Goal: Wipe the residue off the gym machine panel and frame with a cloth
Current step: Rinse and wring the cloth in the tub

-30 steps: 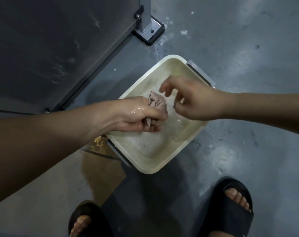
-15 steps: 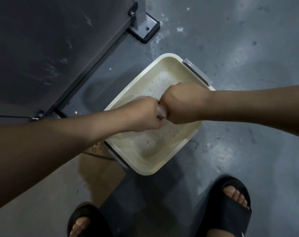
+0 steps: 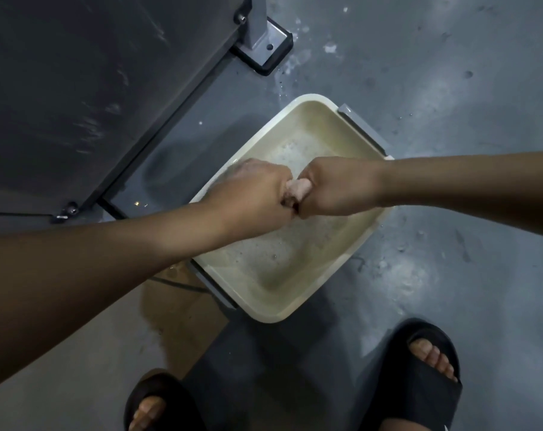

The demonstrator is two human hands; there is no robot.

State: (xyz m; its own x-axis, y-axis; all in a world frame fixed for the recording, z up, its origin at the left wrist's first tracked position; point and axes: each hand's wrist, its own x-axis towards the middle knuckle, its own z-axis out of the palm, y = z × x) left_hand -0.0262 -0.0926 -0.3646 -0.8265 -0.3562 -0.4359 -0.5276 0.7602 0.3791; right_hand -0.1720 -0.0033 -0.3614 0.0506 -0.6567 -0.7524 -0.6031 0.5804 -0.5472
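Note:
A small pinkish cloth (image 3: 299, 188) is bunched between my two fists above a cream basin (image 3: 362, 244) of soapy water. My left hand (image 3: 254, 194) grips one end and my right hand (image 3: 335, 188) grips the other, knuckles almost touching. Only a short twisted piece of cloth shows between them. The dark gym machine panel (image 3: 77, 88) with pale streaks of residue fills the upper left, edged by a grey frame bar (image 3: 167, 132).
The frame's upright post and bolted foot plate (image 3: 264, 48) stand beyond the basin on the wet grey floor. A brown cardboard piece (image 3: 183, 318) lies under the basin's near left corner. My feet in black slides (image 3: 425, 374) are at the bottom.
My right hand came in from an open reach and closed on the cloth beside my left fist. Since then the fists have turned slightly and a bit more cloth shows between them.

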